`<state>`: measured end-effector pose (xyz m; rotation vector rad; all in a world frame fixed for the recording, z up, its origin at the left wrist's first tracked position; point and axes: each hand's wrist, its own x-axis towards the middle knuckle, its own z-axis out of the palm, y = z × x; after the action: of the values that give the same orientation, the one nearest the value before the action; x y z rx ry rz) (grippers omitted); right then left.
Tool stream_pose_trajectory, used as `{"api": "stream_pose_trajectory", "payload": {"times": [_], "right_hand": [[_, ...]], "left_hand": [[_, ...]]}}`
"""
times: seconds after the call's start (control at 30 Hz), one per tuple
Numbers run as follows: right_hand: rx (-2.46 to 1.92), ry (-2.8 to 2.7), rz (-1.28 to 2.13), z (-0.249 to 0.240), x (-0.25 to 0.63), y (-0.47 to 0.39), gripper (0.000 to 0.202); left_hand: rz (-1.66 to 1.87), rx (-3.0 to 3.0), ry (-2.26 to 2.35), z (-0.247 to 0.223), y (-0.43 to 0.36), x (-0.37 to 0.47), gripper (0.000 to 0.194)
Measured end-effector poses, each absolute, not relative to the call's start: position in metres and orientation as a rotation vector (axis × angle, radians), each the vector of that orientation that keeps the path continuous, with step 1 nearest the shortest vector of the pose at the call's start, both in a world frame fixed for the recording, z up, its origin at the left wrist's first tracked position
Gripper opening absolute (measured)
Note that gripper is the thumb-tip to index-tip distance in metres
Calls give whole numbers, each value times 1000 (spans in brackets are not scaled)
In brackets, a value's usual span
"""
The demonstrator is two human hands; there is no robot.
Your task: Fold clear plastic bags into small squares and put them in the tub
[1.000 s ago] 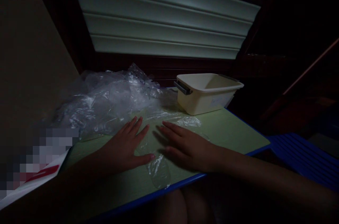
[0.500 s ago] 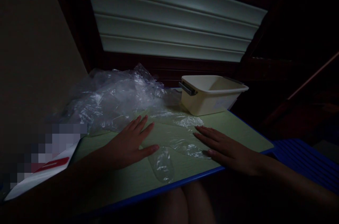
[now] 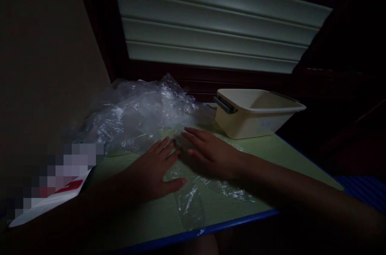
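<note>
A clear plastic bag or film (image 3: 191, 202) lies on the pale green table (image 3: 144, 219), one end reaching the blue front edge. My left hand (image 3: 153, 170) rests on its left side, fingers spread, thumb pointing right. Just right of it, my right hand (image 3: 211, 152) is over the upper part of the film with its fingers apart, the fingertips close to those of my left hand. Whether the right palm touches the film cannot be made out. A large heap of crumpled clear plastic (image 3: 138, 110) sits behind my left hand.
A cream plastic box (image 3: 253, 122) with dark handles stands at the back right of the table. At the left lies a white item with a red mark (image 3: 72, 185), partly pixelated. A slatted panel (image 3: 211, 26) rises behind. Something blue and ribbed (image 3: 364, 190) is at the right.
My right hand has moved left across the film, close to my left hand. The film's front part has shifted toward the table edge. The view has shifted, so the box appears further right.
</note>
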<state>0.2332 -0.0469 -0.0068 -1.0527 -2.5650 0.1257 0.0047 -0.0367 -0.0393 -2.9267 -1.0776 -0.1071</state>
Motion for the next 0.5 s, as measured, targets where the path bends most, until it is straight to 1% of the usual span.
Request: {"api": "stream_pose_trajectory", "payload": {"times": [0.13,0.27,0.37,0.43,0.5], "right_hand": [[-1093,-2642,196,-28,227,-25,60],[-1059,-2712,186,-37,244,-20,58],[-1030,-2743,166,-37,252,-19,59],[-1035,-2732,180,-38,253,-18,59],[-1047,-2705,184,-38,254,-16,59]], "left_hand": [[-157,-2924,-1002,-36,-41,3,76],[-179,-2945,-1037,-36,-44,3,77],[-314,-2915,-1013,-38,-45,3,76],[-439,-2898,-921,-38,-46,2,71],[-547,-2898,-785,-39,-45,-1,61]]}}
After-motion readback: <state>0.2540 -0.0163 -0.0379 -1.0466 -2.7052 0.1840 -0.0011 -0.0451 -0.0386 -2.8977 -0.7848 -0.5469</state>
